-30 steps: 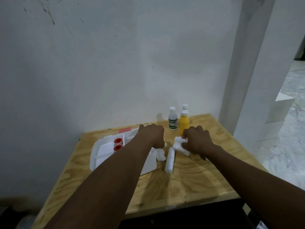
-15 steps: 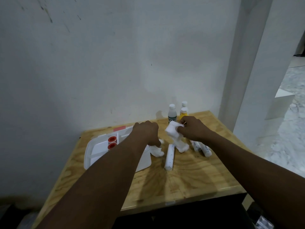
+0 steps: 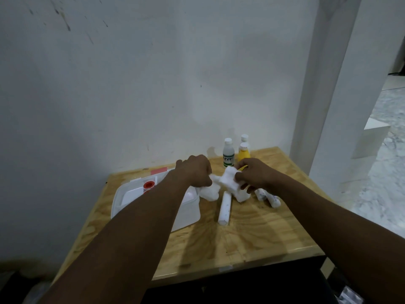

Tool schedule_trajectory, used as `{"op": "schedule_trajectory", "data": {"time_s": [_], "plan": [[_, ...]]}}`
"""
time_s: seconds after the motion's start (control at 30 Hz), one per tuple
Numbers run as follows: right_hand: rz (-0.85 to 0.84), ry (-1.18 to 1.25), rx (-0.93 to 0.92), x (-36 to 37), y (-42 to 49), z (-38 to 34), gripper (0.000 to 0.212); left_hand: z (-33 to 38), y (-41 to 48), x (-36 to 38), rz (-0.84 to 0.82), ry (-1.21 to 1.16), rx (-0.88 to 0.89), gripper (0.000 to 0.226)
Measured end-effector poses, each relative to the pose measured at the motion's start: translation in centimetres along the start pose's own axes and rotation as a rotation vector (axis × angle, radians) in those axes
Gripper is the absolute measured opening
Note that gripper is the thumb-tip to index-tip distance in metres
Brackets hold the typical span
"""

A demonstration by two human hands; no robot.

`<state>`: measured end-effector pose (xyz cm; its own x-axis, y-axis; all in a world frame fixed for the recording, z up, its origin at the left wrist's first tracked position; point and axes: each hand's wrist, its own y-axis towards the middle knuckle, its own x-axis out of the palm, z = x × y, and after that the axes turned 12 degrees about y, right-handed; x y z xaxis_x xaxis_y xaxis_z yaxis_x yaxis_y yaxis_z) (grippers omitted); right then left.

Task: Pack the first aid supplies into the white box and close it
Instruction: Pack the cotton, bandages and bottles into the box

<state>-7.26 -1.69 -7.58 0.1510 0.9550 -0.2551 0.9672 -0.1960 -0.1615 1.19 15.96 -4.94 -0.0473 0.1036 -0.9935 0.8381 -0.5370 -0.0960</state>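
A white box (image 3: 122,196) lies open at the table's left, with a red tape roll (image 3: 149,184) inside; my left forearm covers much of it. Both hands hold a piece of white cotton wool (image 3: 228,183) above the table's middle. My left hand (image 3: 195,172) grips its left end and my right hand (image 3: 254,174) grips its right side. A long white tube (image 3: 225,208) lies below the cotton. Two small white tubes (image 3: 268,197) lie to the right. At the back stand a clear bottle (image 3: 228,154), a yellow bottle (image 3: 243,153) and a white-capped bottle (image 3: 244,138) behind it.
The wooden table (image 3: 241,244) stands against a white wall, with a white pillar (image 3: 317,84) to the right. A pink strip (image 3: 158,171) lies behind the box. The table's front edge is near me, with dark space below it.
My right hand lifted the cotton wool off the table and brought it toward the left hand. Both hands now hold it. The small tubes that my right hand covered are now in view.
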Motion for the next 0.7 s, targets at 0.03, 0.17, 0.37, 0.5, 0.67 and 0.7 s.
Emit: {"op": "schedule_trajectory", "data": {"time_s": [0.03, 0.17, 0.37, 0.5, 0.67, 0.7], "plan": [[0.009, 0.033, 0.013, -0.4, 0.0, -0.1, 0.031, -0.3, 0.0, -0.3, 0.015, -0.064, 0.010, 0.032], [0.033, 0.125, 0.000, -1.3, -0.2, -1.0, 0.026, -1.2, -0.9, -1.8, 0.103, -0.330, 0.030, 0.030], [0.055, 0.109, -0.018, -0.9, -0.4, -1.8, 0.025, -1.9, -1.9, -2.6, 0.122, -0.482, 0.031, 0.034], [0.022, 0.057, -0.036, 0.0, -0.8, -1.9, 0.021, -1.9, -2.1, -2.3, 0.067, -0.543, 0.028, 0.042], [0.130, 0.071, -0.124, -0.1, -0.5, -1.9, 0.021, -1.4, -2.1, -2.6, 0.018, -0.538, 0.024, 0.044], [0.137, 0.110, -0.131, -0.3, -0.5, -2.0, 0.021, -1.3, -2.1, -2.6, 0.009, -0.531, 0.026, 0.047]]}}
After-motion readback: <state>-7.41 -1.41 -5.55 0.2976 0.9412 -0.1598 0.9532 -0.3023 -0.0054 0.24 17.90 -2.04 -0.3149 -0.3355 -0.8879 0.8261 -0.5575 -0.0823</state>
